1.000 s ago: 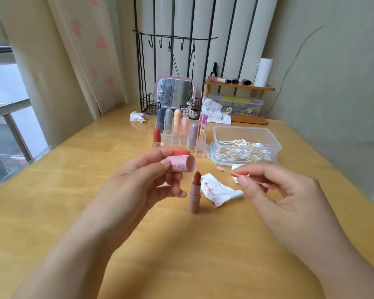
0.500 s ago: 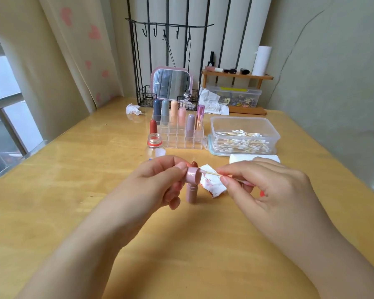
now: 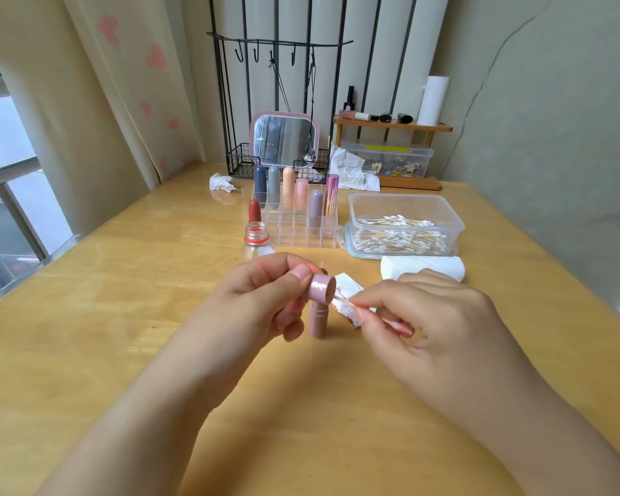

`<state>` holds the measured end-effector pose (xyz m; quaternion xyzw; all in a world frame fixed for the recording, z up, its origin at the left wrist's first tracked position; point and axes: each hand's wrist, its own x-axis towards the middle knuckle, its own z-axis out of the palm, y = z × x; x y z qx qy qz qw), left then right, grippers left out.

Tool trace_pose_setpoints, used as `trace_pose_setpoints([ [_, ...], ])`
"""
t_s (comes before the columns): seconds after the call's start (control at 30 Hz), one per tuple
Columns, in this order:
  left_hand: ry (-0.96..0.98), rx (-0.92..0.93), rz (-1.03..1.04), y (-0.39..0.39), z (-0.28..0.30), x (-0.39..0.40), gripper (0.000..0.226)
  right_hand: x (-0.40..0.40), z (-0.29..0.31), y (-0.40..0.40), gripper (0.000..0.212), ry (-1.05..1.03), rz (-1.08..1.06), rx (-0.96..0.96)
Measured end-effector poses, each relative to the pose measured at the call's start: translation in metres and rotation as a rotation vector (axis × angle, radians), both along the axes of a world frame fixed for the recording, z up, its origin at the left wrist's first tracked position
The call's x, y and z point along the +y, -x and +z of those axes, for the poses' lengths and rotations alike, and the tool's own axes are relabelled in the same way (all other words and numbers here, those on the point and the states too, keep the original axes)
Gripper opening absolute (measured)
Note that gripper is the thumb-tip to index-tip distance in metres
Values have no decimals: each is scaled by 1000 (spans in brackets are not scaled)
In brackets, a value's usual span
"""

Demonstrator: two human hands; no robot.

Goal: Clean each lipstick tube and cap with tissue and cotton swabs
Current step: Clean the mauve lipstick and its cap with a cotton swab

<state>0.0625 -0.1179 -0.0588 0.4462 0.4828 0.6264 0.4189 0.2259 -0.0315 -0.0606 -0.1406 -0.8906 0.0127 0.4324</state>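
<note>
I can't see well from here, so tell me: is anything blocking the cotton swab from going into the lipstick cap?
Nothing visible does. The left hand holds the pink cap with its mouth facing the right hand, whose cotton swab already meets the opening.

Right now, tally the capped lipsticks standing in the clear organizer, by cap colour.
Dark blue: 1
Grey: 1
Peach: 1
Pink: 1
Mauve: 1
Metallic pink: 1
Total: 6 in the clear organizer. The red lipstick beside it is not counted.
</note>
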Motion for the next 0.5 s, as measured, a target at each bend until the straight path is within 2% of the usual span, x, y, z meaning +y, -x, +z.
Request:
trace_pose_setpoints([
  [0.1, 10, 11, 28, 0, -2, 1, 21, -3, 2, -1, 18, 16, 74, 3],
  [0.27, 15, 43, -8, -3, -3, 2, 22, 3, 0, -2, 21, -36, -76, 11],
  [0.37, 38, 34, 31, -2, -4, 3, 21, 3, 1, -2, 19, -75, -31, -58],
  [0.5, 90, 41, 45, 1, -6, 5, 22, 4, 3, -4, 17, -75, -25, -6],
])
